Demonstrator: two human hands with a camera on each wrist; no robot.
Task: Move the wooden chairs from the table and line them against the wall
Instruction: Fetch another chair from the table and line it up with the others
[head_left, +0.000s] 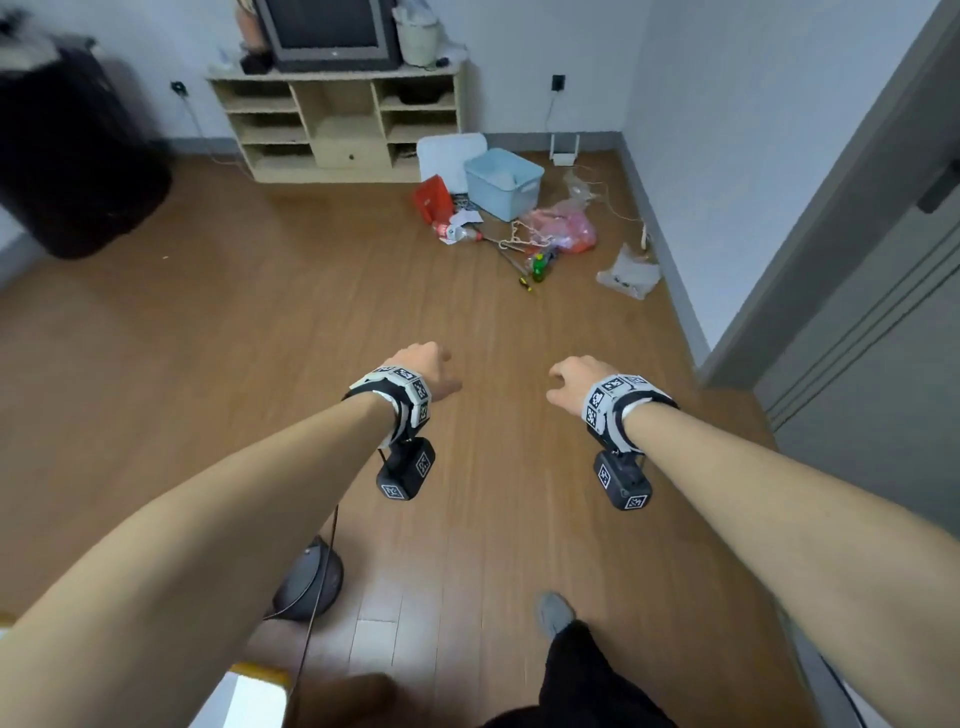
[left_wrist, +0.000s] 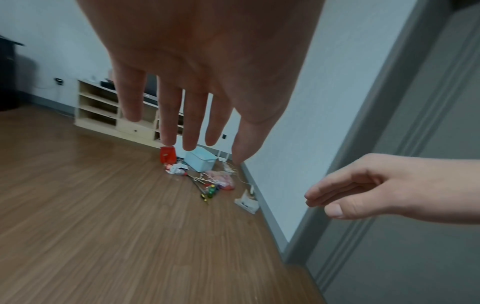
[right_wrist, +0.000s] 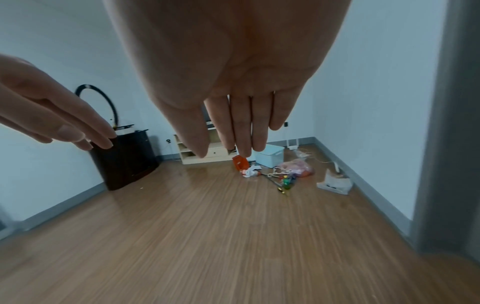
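Chairs not visible in any view; left hand (head_left: 423, 366) and right hand (head_left: 574, 382) extended over floor (head_left: 260, 338), fingers relaxed, holding nothing.

Cut off at the top edge of the head view: television (head_left: 329, 32) on the shelf unit (head_left: 340, 124), upper part out of frame. Cropped at the upper left: dark cabinet (head_left: 72, 156), blurred. Hidden from the head view: fingers of the left hand (head_left: 423, 366) and right hand (head_left: 574, 382), folded away behind the knuckles. Too small and jumbled to identify: litter (head_left: 530, 249) beside the blue bin (head_left: 503, 183). Cut by the bottom edge: white and yellow object (head_left: 254, 696), lower left; blurred shoe (head_left: 555, 613) and dark trouser leg. Cropped at the top of both wrist views: palms.
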